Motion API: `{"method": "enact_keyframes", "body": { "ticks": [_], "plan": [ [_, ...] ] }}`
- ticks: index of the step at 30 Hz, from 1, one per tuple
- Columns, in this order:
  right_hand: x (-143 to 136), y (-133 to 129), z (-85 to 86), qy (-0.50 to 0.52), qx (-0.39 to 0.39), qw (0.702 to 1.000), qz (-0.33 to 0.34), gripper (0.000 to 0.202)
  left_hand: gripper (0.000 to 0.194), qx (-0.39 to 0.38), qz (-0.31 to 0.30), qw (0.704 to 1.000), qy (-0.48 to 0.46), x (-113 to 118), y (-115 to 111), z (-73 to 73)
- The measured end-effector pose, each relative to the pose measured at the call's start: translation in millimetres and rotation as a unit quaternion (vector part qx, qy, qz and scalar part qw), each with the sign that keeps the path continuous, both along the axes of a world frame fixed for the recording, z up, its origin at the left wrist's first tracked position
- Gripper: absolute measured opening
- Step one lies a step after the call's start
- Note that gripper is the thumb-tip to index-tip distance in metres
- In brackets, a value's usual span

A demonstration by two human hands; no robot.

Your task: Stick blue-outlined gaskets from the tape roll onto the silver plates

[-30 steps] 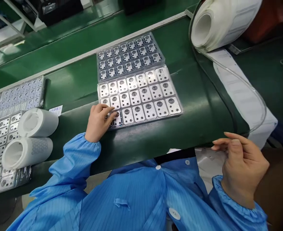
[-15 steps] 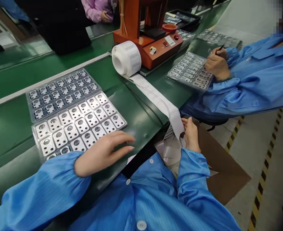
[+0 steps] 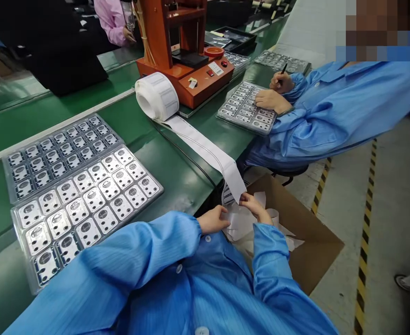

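My right hand (image 3: 259, 209) is closed on the loose end of a white label strip (image 3: 208, 151), which hangs over the table edge. Close to it, at the left, my left hand (image 3: 212, 219) has thumb and forefinger apart, with nothing visibly held. The strip runs back to a label roll (image 3: 160, 98) lying on its side on the green table (image 3: 177, 181). On my left lies a clear tray (image 3: 23, 249) of silver metal plates, most lying over dark-edged pieces. Two pieces in the near row show their dark edges. A second tray (image 3: 8, 179) behind holds dark-edged pieces.
An orange press (image 3: 205, 79) stands behind the roll. To the right, a co-worker in blue (image 3: 330, 111) holds a pen over another tray (image 3: 222, 118). Below my hands is a cardboard box (image 3: 316, 232) with scraps of backing paper. A black cable (image 3: 191, 160) crosses the table.
My left hand has moved from beside the near tray to beside my right hand at the strip's end. The view has shifted to the right. The co-worker's hands have moved apart.
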State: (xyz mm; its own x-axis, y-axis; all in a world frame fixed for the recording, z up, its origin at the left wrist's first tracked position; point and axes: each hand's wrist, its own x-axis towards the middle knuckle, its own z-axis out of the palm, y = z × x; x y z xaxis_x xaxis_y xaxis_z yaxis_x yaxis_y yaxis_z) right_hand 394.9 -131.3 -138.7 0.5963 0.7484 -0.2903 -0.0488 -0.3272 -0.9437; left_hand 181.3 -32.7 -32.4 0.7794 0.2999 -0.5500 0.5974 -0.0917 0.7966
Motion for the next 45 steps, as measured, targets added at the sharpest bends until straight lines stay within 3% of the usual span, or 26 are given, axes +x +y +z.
{"method": "enact_keyframes", "body": {
  "ticks": [3, 7, 10, 14, 17, 21, 31, 36, 42, 45],
  "plan": [
    [-10.3, -22.2, 7.0, 0.02, 0.014, 0.999, 0.033, 0.044, 0.038, 0.044, 0.037, 0.998, -0.015, 5.5, -4.2, -4.6],
    [-28.2, -44.7, 24.4, 0.001, 0.067, 0.998, 0.014, 0.062, 0.056, 0.045, 0.033, 0.997, -0.053, 5.1, -7.0, 1.5],
    [-43.1, -49.8, 40.7, -0.041, 0.105, 0.993, -0.031, 0.05, 0.081, 0.024, 0.048, 0.995, -0.085, 1.7, -12.6, 3.3],
    [-57.7, -49.4, 62.9, -0.106, 0.131, 0.982, -0.081, 0.036, 0.105, -0.071, 0.136, 0.979, -0.136, -3.7, -19.4, 1.2],
    [-63.2, -49.5, 77.7, -0.14, 0.138, 0.977, -0.087, 0.031, 0.086, -0.127, 0.129, 0.964, -0.197, -5.0, -20.0, 1.7],
    [-65.5, -52.6, 92.8, -0.18, 0.127, 0.974, -0.046, 0.04, 0.038, -0.036, 0.126, 0.969, -0.207, -3.7, -16.4, 6.7],
    [-67.0, -49.2, 117.7, -0.346, 0.127, 0.93, 0.004, 0.021, 0.032, 0.058, 0.114, 0.967, -0.22, -7.5, -14.6, 13.5],
    [-66.2, -58.0, 140.2, -0.479, 0.118, 0.87, 0.023, 0.026, 0.028, 0.062, 0.116, 0.971, -0.198, -6.7, -12.8, 19.5],
    [-71.2, -60.7, 166.3, -0.644, 0.055, 0.758, 0.086, 0.021, 0.029, 0.063, 0.106, 0.972, -0.201, -6.1, -13.0, 18.5],
    [-71.1, -58.6, 171.9, -0.666, 0.037, 0.736, 0.116, 0.021, 0.028, 0.071, 0.099, 0.972, -0.201, -6.8, -13.2, 21.7]
  ]
}}
